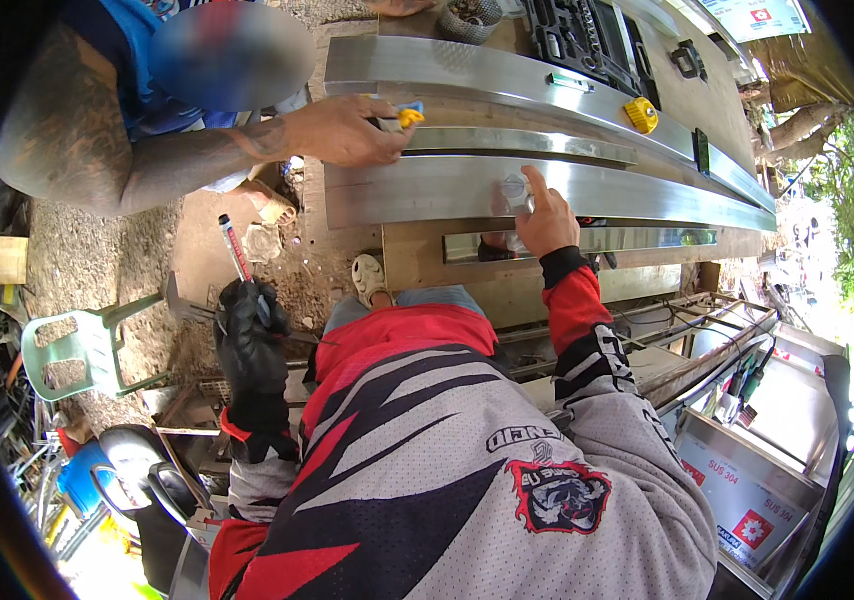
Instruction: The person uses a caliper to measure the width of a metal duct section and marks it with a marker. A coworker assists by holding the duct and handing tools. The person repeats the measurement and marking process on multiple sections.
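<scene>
A: Where is the broad metal bar [407, 195] placed?

B: It is laid on the tan board [415, 255], between 2 narrower strips [587, 148]. Its face is touched by the bare right hand [545, 218], with a finger stretched out and the others partly bent; whether anything is gripped there cannot be told.

A: And the left hand [247, 320]?

B: It is gloved in black, and its fingers are curled around a red-and-white marker [235, 248], held away from the bar.

A: What could be spoiled?

B: Alignment, perhaps — the bar could be slid askew if it is steadied by fingertips alone, or bumped by the co-worker's hand [362, 130], which is held near its left end with a yellow-and-blue item [410, 115].

A: Any injury?

B: Possibly — bare skin could be nicked if an edge is left rough. The yellow tape measure [640, 115] could also be dislodged if the farther bar [427, 68] is jolted.
</scene>
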`<state>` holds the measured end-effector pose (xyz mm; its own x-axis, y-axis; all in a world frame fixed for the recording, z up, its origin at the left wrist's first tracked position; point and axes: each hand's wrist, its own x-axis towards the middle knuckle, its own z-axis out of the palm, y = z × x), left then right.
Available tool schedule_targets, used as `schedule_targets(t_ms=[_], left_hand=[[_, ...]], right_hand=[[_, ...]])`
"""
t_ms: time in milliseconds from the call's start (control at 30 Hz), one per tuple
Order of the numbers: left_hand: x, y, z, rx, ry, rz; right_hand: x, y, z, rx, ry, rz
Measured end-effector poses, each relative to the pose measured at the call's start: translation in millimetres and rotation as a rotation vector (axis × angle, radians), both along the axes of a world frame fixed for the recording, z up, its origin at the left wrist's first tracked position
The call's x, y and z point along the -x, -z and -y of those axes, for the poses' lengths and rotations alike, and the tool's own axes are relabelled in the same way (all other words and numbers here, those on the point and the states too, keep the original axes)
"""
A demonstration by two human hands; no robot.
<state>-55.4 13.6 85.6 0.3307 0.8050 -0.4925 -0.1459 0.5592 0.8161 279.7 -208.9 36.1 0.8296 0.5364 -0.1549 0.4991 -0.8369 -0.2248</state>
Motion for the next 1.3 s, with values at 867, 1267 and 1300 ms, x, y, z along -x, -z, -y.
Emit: schedule_targets(t_ms=[867, 1267, 1300], left_hand=[[-35, 23, -54, -0.204, 0.117, 0.076], [11, 37, -35, -0.117, -0.032, -0.008], [15, 37, -32, -0.117, -0.016, -0.035]], right_hand=[[-9, 8, 4, -0.073, -0.030, 0.019], [3, 6, -16, -0.227, -0.169, 0.071], [8, 4, -26, -0.308, -0.256, 0.058]])
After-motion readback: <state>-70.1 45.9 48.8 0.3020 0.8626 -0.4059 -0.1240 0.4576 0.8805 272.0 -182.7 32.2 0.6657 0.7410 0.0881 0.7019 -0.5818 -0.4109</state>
